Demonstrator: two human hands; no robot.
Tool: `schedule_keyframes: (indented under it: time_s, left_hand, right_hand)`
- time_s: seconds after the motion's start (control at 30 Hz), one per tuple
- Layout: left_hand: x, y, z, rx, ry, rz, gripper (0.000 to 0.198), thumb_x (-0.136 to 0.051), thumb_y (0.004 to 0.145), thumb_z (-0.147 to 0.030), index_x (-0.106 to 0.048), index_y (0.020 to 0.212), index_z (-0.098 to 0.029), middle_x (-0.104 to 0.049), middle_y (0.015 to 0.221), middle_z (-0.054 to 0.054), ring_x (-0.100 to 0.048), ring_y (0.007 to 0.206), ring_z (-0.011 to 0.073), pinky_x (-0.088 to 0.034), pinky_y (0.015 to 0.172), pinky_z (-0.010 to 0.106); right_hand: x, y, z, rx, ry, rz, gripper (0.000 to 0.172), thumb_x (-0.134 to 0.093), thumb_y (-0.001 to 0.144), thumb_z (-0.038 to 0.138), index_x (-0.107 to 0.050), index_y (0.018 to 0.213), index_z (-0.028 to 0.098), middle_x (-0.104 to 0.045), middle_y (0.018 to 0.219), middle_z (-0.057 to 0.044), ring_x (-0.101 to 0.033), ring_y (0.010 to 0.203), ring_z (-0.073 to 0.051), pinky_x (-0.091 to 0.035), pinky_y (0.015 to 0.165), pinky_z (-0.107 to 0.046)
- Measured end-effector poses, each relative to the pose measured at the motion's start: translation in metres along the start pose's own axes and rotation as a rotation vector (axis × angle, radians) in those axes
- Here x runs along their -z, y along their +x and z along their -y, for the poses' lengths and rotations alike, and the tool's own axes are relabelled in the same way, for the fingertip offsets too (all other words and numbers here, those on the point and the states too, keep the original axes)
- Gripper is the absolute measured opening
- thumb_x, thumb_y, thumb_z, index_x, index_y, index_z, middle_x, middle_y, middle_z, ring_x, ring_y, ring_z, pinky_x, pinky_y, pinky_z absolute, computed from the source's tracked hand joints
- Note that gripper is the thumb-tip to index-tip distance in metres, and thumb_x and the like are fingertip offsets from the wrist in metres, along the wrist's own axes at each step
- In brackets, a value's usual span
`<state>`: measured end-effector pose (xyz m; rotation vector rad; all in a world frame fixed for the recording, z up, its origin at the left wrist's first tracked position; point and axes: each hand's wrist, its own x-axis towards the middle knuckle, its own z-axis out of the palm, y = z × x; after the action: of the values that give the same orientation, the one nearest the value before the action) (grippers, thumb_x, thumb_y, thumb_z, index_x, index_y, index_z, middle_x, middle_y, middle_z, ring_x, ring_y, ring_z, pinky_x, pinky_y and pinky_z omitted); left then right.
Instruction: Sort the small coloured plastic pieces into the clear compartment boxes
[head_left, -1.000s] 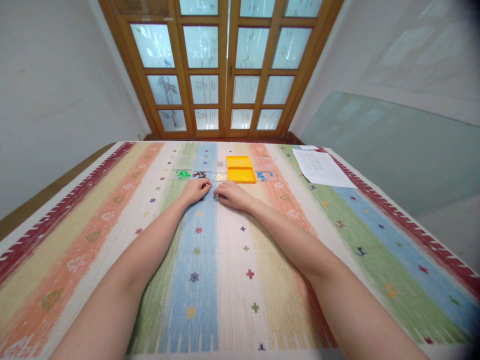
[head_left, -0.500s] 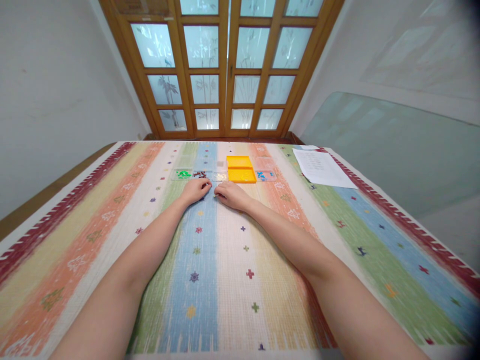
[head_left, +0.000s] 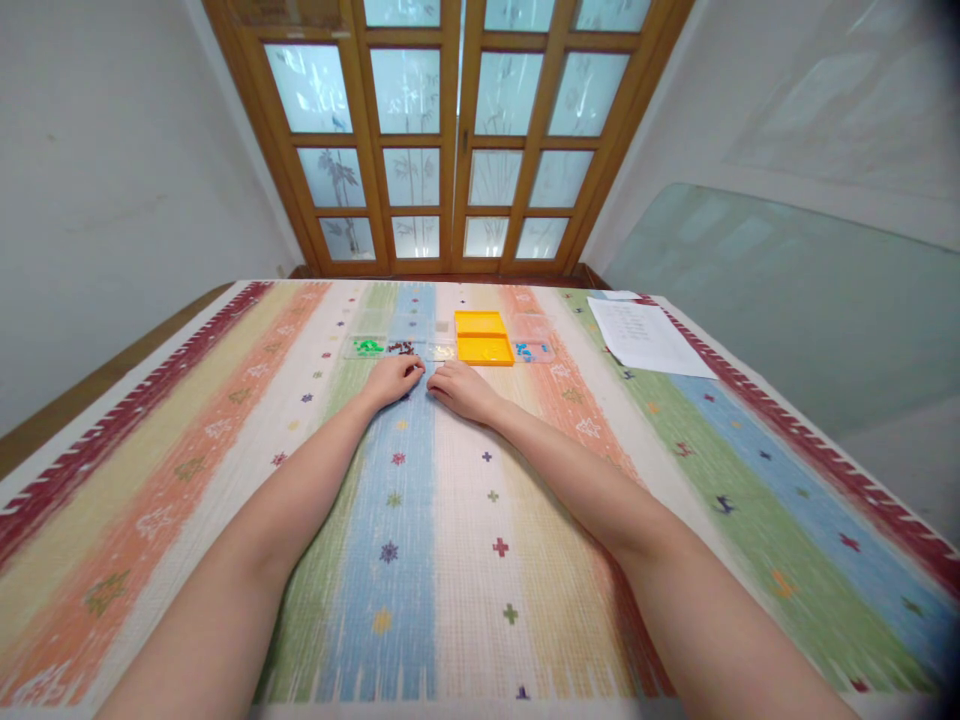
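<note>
My left hand [head_left: 391, 381] rests on the striped cloth with fingers curled together, just in front of a clear box of dark brown pieces [head_left: 401, 348]. My right hand [head_left: 463, 388] faces it a small gap away, fingers bent and pinched. Whatever either hand holds is too small or hidden to make out. Behind the right hand are a clear box of pale pieces [head_left: 443, 353] and an open yellow box [head_left: 484, 349] with its lid tipped back. A clear box of green pieces [head_left: 368, 347] stands at the row's left end, one of blue pieces [head_left: 524, 351] at its right.
A striped, patterned tablecloth [head_left: 386, 600] covers the table. White paper sheets [head_left: 649, 338] lie toward the far right. Beyond the table's far edge stand wooden doors with glass panes [head_left: 416, 90]. A glass panel [head_left: 787, 290] leans along the right wall.
The right hand's fingers have shifted very slightly, closer to the left hand. The left hand stays about where it was. The whole view has tilted a touch.
</note>
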<state>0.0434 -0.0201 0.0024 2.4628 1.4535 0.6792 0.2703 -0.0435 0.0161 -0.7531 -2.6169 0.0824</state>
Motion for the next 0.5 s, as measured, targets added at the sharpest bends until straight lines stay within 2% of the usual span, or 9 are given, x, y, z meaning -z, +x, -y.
schedule_keyframes:
  time_s: [0.13,0.33,0.5]
  left_hand:
    - [0.001,0.000,-0.001,0.010,0.007,0.004,0.032,-0.050,0.098,-0.037,-0.077,0.105,-0.022,-0.078,0.100,0.007,-0.067,0.088,0.0233,-0.047,0.076,0.033]
    - [0.002,0.000,-0.003,0.022,-0.001,0.004,0.032,-0.050,0.098,-0.038,-0.078,0.105,-0.022,-0.078,0.099,0.007,-0.067,0.088,0.0238,-0.048,0.078,0.034]
    - [0.003,0.000,-0.004,0.021,0.002,0.008,0.032,-0.051,0.098,-0.038,-0.077,0.105,-0.023,-0.078,0.101,0.007,-0.068,0.089,0.0238,-0.048,0.079,0.034]
  right_hand:
    - [-0.002,-0.001,-0.006,-0.118,0.145,-0.112,0.015,-0.056,0.103,0.020,-0.070,0.102,0.018,-0.072,0.097,-0.008,-0.061,0.093,-0.021,-0.042,0.087,-0.032]
    - [-0.002,-0.001,-0.026,-0.380,0.330,-0.314,0.010,-0.058,0.096,0.021,-0.067,0.093,0.019,-0.070,0.089,-0.004,-0.062,0.083,-0.019,-0.044,0.078,-0.029]
    - [-0.005,-0.003,-0.039,-0.519,0.416,-0.398,0.010,-0.057,0.089,0.023,-0.066,0.091,0.020,-0.069,0.085,-0.002,-0.062,0.077,-0.018,-0.048,0.075,-0.030]
